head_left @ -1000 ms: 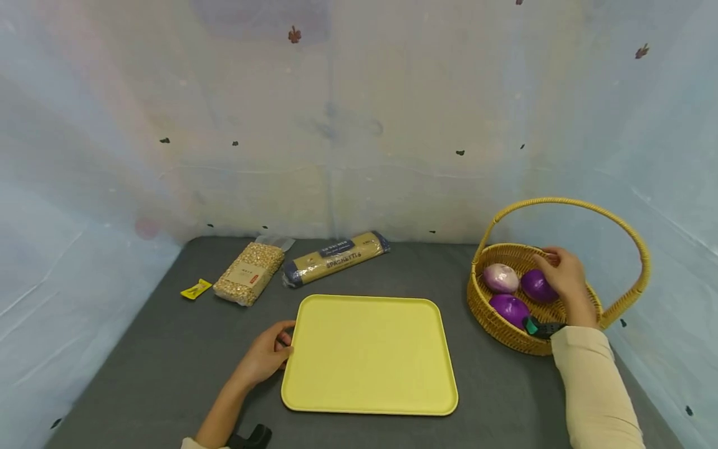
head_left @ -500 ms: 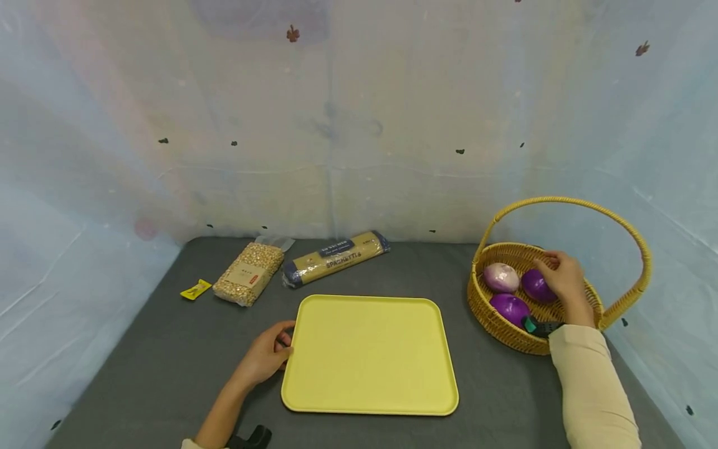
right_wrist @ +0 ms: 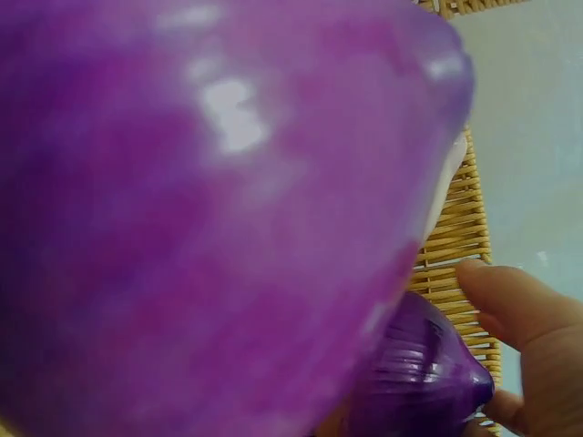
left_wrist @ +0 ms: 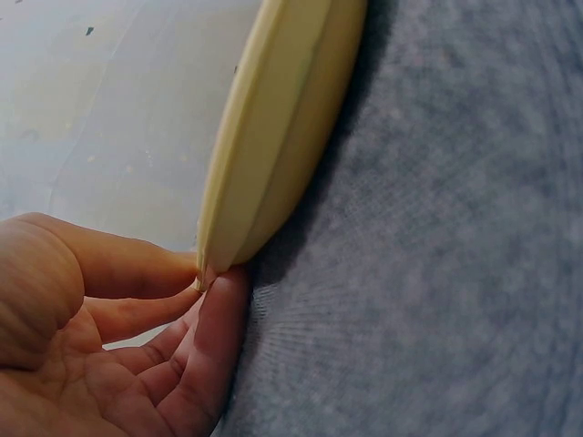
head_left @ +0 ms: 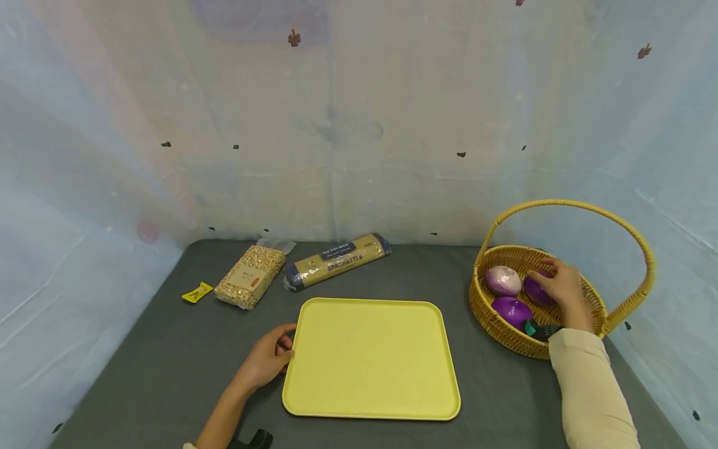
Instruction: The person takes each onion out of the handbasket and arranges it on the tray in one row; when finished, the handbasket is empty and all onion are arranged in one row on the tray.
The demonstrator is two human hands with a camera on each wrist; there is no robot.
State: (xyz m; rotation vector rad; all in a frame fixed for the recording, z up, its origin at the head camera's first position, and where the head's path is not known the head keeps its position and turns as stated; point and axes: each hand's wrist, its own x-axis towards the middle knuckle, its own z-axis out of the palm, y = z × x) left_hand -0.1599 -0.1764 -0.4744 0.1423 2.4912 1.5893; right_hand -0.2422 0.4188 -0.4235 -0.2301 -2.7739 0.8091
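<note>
The left hand (head_left: 266,357) pinches the left edge of the flat, rectangular yellow tray (head_left: 370,358), thumb on the rim and fingers against its side. A light pinch should steady it; pressing hard might tip the tray.

Well to the right of those fingers, the round tan wicker basket (head_left: 493,324) bears three onions. The glossy pink-and-white onion (head_left: 503,280) lies left of the right thumb; the glossy violet front onion (head_left: 512,312) sits nearer the person than the right fingers. The glossy deep-purple rear onion (head_left: 536,293) lies right at the thumb and fingers of the right hand (head_left: 563,288), but whether they have gripped it I cannot tell (the front onion fills much of the right wrist view). To hold it well, the fingertips should settle below its widest part, as smooth skin may slip, and the wrist should clear the handle.

As for writing: beyond the left fingers, the small bright-yellow wrapped packet (head_left: 197,292) has print too small to read. The clear plastic bag of pale grains (head_left: 251,274) carries a cream label with a red patch, also unreadable. Farther right, the long yellow-and-blue plastic pack (head_left: 338,260) reads "SPAGHETTI"; its brand line is illegible.
</note>
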